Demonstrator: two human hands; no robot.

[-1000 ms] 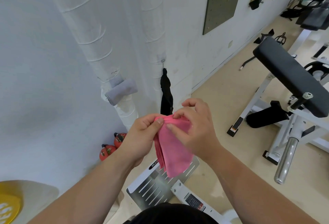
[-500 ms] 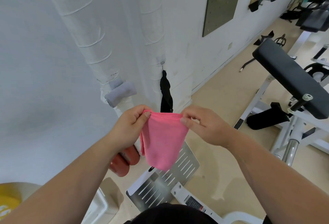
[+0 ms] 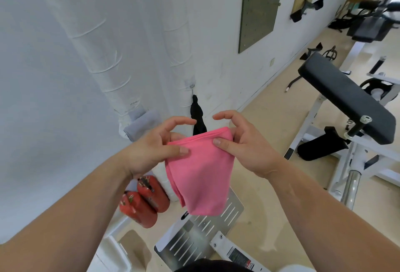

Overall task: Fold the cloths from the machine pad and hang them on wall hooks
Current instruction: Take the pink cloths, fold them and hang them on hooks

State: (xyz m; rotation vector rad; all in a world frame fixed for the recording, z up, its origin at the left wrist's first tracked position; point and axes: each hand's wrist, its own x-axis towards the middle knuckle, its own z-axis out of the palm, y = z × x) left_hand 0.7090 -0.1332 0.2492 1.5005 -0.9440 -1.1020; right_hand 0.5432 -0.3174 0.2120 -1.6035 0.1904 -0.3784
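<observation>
Left grip (image 3: 149,148) and right grip (image 3: 244,148) pinch the apparently folded pink cloth (image 3: 199,180) between them.

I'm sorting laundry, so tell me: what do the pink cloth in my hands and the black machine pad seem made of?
Pink cloth: soft matte fabric, possibly microfibre; it hangs in limp folds with a fine nap. Black machine pad: probably vinyl or leatherette over padding; smooth, faintly sheened, rounded edges.
</observation>
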